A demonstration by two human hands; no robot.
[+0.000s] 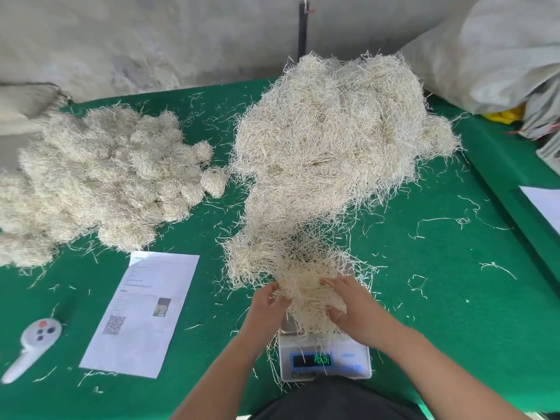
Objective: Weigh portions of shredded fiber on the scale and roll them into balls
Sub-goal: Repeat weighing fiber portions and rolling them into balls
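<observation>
Seen from a single wide-angle head camera, looking forward and steeply down over the green table (454, 298), close above the left hand (268, 303) and right hand (351, 304) at the scale (325, 359), reaching back to the grey wall (151, 40).

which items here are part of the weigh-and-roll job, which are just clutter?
In use: left hand, right hand, fiber portion, scale, loose fiber heap, rolled balls.
Lying about: printed sheet, white remote, grey sack.
</observation>
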